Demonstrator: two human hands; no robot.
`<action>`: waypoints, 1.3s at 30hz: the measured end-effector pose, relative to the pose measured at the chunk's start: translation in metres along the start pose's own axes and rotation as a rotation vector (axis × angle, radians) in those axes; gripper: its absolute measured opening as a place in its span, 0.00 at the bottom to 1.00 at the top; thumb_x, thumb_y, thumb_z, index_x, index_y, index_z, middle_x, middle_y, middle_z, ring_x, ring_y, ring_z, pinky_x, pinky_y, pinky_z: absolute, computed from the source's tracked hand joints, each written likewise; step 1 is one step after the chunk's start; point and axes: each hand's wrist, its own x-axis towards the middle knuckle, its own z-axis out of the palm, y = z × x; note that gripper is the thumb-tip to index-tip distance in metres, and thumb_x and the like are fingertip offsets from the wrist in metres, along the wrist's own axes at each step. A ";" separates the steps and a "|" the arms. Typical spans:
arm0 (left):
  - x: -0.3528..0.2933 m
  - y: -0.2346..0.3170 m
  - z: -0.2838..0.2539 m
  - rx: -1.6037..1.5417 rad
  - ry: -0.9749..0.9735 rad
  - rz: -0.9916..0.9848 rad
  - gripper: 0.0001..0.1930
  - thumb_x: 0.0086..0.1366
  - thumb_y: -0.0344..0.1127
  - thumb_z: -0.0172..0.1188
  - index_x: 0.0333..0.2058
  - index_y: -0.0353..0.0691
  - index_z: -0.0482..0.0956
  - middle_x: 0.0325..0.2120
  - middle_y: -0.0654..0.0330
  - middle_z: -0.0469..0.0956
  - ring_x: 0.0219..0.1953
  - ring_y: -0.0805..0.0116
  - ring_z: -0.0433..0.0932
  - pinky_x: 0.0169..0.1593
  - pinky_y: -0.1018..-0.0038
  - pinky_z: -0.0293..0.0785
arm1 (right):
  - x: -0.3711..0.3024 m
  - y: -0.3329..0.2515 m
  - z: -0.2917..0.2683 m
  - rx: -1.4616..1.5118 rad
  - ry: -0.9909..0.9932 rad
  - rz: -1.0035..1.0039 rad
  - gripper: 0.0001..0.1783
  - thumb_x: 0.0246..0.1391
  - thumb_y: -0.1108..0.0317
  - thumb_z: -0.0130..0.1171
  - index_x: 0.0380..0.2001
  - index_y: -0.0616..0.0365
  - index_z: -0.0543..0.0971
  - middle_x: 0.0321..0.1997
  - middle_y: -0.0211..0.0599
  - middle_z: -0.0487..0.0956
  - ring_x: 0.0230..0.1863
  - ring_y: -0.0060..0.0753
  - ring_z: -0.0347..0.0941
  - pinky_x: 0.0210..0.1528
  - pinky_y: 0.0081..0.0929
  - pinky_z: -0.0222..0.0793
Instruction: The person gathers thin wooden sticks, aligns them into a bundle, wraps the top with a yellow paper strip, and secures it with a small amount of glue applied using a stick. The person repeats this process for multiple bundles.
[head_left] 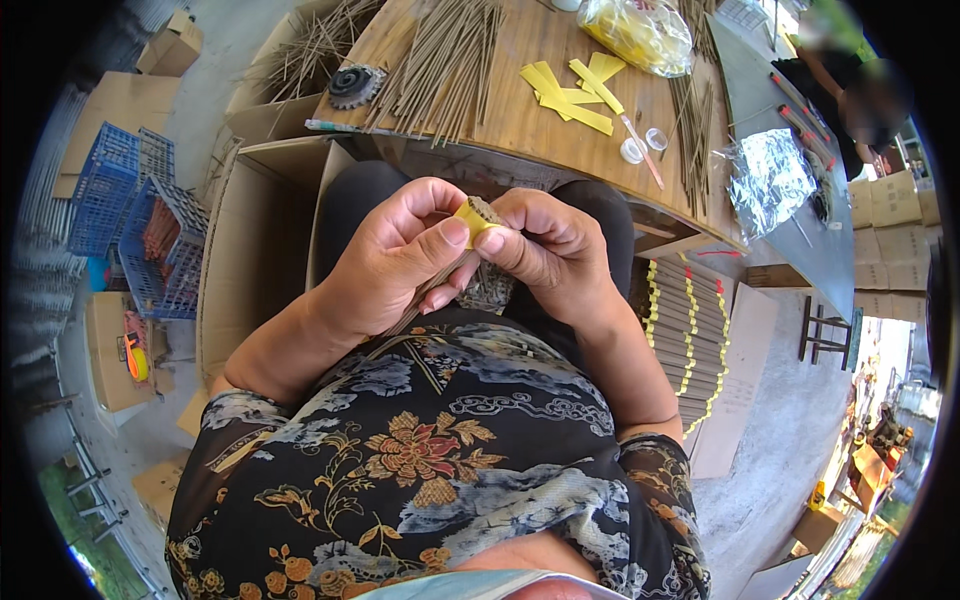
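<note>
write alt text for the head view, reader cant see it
The left hand and right hand pinch a yellow band around one end of a bundle of thin brown sticks. Beyond, a wooden table bears loose sticks, yellow strips and a plastic bag.

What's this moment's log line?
left hand: holding brown stick bundle | right hand: pinching yellow strip | yellow strip: at bundle's end
</note>
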 end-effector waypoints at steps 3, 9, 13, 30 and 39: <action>-0.001 0.003 0.001 -0.063 -0.037 -0.008 0.11 0.64 0.37 0.48 0.39 0.36 0.63 0.23 0.60 0.68 0.19 0.80 0.65 0.17 0.88 0.61 | 0.004 -0.004 0.001 0.028 -0.036 -0.137 0.11 0.48 0.65 0.59 0.23 0.61 0.73 0.22 0.31 0.72 0.25 0.23 0.67 0.26 0.19 0.63; 0.002 0.006 0.000 -0.135 -0.212 -0.034 0.12 0.65 0.40 0.46 0.40 0.37 0.64 0.26 0.60 0.68 0.22 0.79 0.66 0.17 0.88 0.62 | 0.004 -0.005 -0.014 -0.125 -0.135 -0.159 0.11 0.45 0.65 0.63 0.21 0.59 0.72 0.21 0.32 0.72 0.23 0.26 0.68 0.25 0.20 0.63; 0.009 0.006 -0.001 -0.158 -0.332 -0.043 0.14 0.65 0.41 0.44 0.41 0.36 0.65 0.26 0.58 0.70 0.21 0.78 0.68 0.17 0.87 0.63 | 0.007 -0.004 -0.020 -0.048 -0.065 -0.152 0.14 0.38 0.64 0.67 0.22 0.58 0.72 0.25 0.33 0.72 0.27 0.27 0.68 0.29 0.20 0.64; 0.035 0.047 0.059 0.528 -0.374 -0.020 0.31 0.55 0.56 0.55 0.37 0.26 0.72 0.33 0.54 0.72 0.38 0.67 0.71 0.44 0.75 0.66 | 0.012 -0.056 -0.055 -0.315 0.006 -0.683 0.25 0.29 0.57 0.71 0.30 0.62 0.75 0.31 0.41 0.74 0.33 0.37 0.71 0.35 0.29 0.65; 0.072 0.023 0.056 0.162 -0.376 -0.040 0.15 0.63 0.40 0.51 0.35 0.31 0.72 0.23 0.63 0.70 0.20 0.82 0.65 0.24 0.88 0.61 | 0.009 -0.037 -0.079 -0.200 0.085 -0.458 0.28 0.29 0.60 0.71 0.34 0.63 0.74 0.37 0.43 0.73 0.40 0.36 0.70 0.44 0.29 0.64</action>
